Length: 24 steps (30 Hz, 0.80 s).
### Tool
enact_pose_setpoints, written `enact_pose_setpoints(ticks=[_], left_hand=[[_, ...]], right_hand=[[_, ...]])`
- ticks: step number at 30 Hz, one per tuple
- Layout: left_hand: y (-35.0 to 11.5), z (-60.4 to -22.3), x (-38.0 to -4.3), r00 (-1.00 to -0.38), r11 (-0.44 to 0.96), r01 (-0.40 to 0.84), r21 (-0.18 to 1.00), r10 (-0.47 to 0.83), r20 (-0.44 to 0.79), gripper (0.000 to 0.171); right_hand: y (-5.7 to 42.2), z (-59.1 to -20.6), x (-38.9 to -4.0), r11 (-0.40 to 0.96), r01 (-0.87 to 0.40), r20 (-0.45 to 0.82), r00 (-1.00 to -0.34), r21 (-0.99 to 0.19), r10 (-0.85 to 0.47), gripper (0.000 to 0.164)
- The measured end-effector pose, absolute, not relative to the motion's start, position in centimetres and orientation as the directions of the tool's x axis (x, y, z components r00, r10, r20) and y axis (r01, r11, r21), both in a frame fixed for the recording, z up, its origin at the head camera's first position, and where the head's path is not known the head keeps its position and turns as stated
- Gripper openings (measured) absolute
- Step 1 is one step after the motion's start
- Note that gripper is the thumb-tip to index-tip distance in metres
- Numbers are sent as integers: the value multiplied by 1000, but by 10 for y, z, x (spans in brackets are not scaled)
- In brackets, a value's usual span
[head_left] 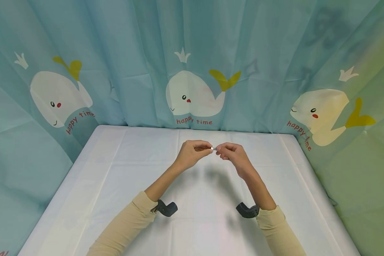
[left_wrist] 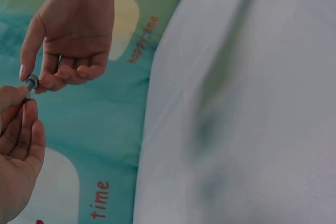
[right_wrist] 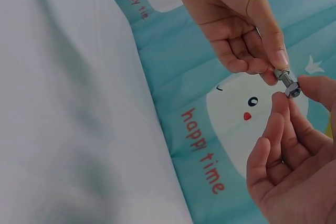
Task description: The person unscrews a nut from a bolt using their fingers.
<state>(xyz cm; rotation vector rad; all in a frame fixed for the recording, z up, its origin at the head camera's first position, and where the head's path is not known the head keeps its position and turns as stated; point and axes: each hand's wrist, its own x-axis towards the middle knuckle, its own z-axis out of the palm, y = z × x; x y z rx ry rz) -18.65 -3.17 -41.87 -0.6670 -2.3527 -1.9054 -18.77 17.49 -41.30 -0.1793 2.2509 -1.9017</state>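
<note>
A small silver bolt (right_wrist: 287, 79) with a hex nut (right_wrist: 293, 91) on its threaded end spans the short gap between both hands, held up above the table. My left hand (head_left: 192, 154) pinches the bolt's head end between thumb and fingertips. From the other side, the thumb and fingertips of my right hand (head_left: 236, 155) pinch at the nut. In the left wrist view the nut (left_wrist: 32, 81) shows beside the right thumb, and the left fingertips hide the bolt's head. The other fingers of both hands are loosely bent.
A white cloth covers the table (head_left: 204, 213), with the hands' shadows on it. Blue-green curtains (head_left: 140, 99) printed with whales hang along the back and both sides. A dark wrist camera (head_left: 167, 209) sits on the left wrist, another camera (head_left: 248, 210) on the right.
</note>
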Motion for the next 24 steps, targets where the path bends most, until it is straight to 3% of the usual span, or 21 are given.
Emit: enact_pose_setpoints(ticks=[6, 17, 24], left_hand=[[-33, -420, -186, -915, 167, 331, 929, 298, 272, 14], [-34, -419, -186, -914, 164, 332, 929, 300, 273, 15], [-33, -417, -187, -915, 169, 331, 928, 297, 272, 15]], right_hand=[[176, -414, -186, 132, -21, -14, -967, -991, -253, 23], [176, -414, -185, 106, -101, 65, -950, -989, -304, 26], [176, -413, -186, 117, -61, 25, -956, -991, -293, 33]])
